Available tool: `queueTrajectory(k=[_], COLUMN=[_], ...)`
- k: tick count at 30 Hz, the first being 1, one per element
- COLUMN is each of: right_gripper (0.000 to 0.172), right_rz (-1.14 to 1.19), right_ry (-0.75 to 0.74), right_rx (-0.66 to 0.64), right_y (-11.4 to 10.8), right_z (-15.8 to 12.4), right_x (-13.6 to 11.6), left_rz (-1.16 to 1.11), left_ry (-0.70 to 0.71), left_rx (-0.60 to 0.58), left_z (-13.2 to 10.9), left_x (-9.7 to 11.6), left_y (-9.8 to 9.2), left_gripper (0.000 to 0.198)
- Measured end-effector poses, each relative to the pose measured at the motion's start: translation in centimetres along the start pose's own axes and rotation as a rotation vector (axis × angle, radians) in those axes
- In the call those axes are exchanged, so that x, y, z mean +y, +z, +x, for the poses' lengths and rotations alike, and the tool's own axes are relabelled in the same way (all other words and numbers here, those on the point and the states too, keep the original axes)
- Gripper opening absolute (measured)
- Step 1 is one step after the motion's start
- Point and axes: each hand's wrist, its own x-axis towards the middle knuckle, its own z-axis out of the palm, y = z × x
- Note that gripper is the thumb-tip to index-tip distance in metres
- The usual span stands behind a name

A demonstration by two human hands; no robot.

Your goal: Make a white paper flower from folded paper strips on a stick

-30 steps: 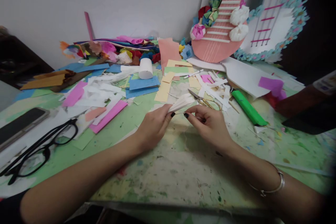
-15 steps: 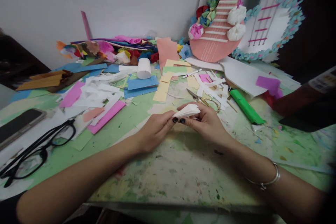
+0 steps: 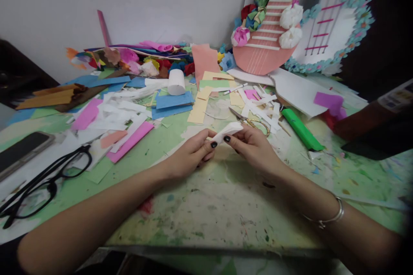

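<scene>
Over the paint-stained surface (image 3: 206,206), your left hand (image 3: 190,157) and right hand (image 3: 254,148) both pinch a folded white paper piece (image 3: 227,131) between thumb and fingertips, held just above it, scissors (image 3: 250,121) lying close behind

Craft room: paper scraps (image 3: 129,111), scissors (image 3: 248,120), paint-stained table (image 3: 206,206).
</scene>
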Motion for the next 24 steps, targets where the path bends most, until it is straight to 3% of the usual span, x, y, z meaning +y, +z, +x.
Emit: queueTrajectory(k=[5,16,20,24], right_gripper=[0.018,0.016,0.015,0.023], right_rz=[-0.307,-0.582,-0.595,-0.618], right_ry=[-0.13,-0.602,-0.731,-0.803], right_rx=[-0.061,0.142,0.236,0.242], right_y=[-0.3,-0.1,0.1,0.2], right_z=[-0.3,-0.8,-1.1,-1.3], right_x=[0.0,-0.3,-0.6,-0.7], left_rz=[-0.143,-0.664,-0.813,-0.886], left_ry=[-0.043,-0.208,-0.273,-0.331], left_rx=[0.094,-0.105,-0.171,-0.221], left_z=[0.3,0.2,0.1,0.1], left_x=[0.4,1.1,1.3,1.1], left_y=[-0.1,-0.2,0.1,0.6], left_gripper=[0.026,0.011,0.021,0.025])
